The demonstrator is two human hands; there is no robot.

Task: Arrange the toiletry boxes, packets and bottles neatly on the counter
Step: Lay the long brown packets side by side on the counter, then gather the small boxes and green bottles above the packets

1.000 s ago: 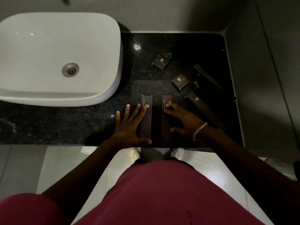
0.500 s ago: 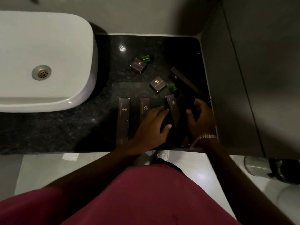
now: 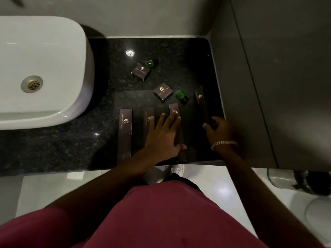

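Several long dark boxes lie on the black counter. The leftmost long box lies alone, pointing away from me. My left hand rests flat, fingers spread, across the second long box and the third long box. My right hand grips the near end of the fourth long box by the right wall. Two small square boxes lie farther back, each next to a small green-capped bottle.
A white basin with a brass drain stands at the left. A grey wall panel bounds the counter's right edge. A silver bin stands on the white floor at the right.
My right hand has taken the fourth long box and turned it to point away from me. My left hand has slid onto the second and third boxes. The view shifted right.
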